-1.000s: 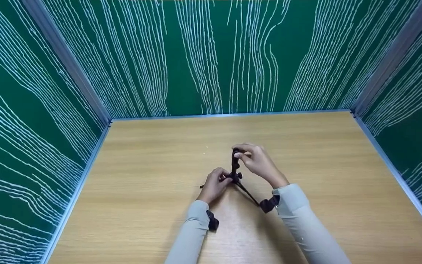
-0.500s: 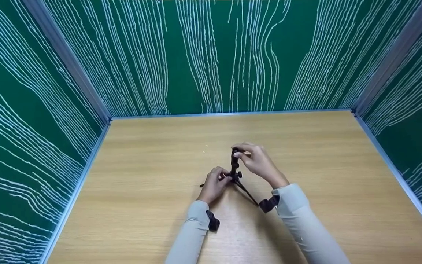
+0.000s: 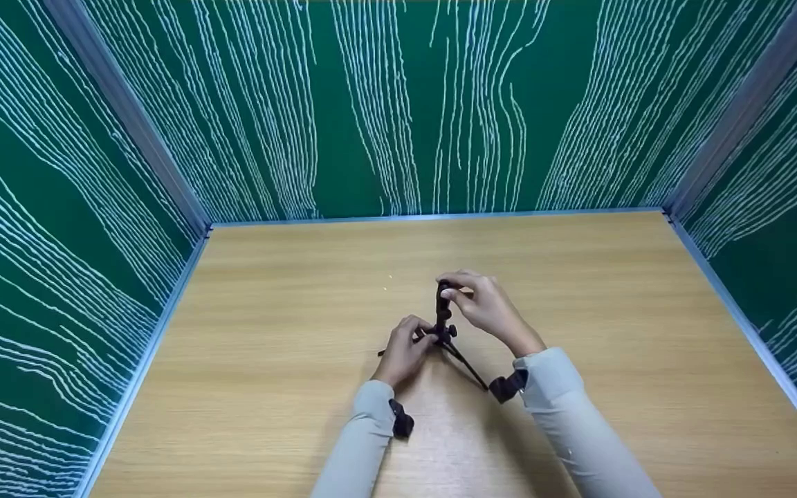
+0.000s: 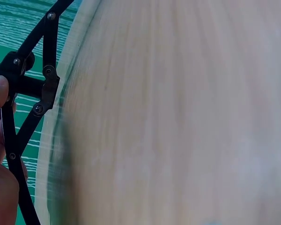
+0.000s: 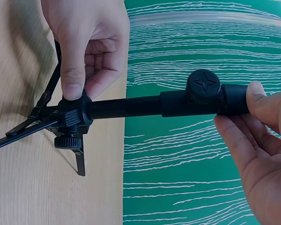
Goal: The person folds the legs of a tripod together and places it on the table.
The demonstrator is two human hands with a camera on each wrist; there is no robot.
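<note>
A small black tripod [image 3: 463,364] stands on the wooden table with its legs spread. My left hand [image 3: 404,351] grips the hub where the legs meet; the right wrist view shows that thumb pressing on the hub [image 5: 76,115]. In the left wrist view the hinged leg braces [image 4: 30,86] rise beside the fingers. Above, my right hand [image 3: 492,310] pinches the top of the upright column between thumb and fingers. A round knob [image 5: 203,83] with a star mark sits just below that pinch, and a ridged knob [image 5: 68,141] is on the hub.
Green panels [image 3: 364,104] with wavy white lines enclose the wooden table [image 3: 267,290] at the back and both sides, joined by grey corner posts [image 3: 129,97]. Tiny pale specks lie on the table beyond the left hand. Each wrist carries a black camera [image 3: 403,420].
</note>
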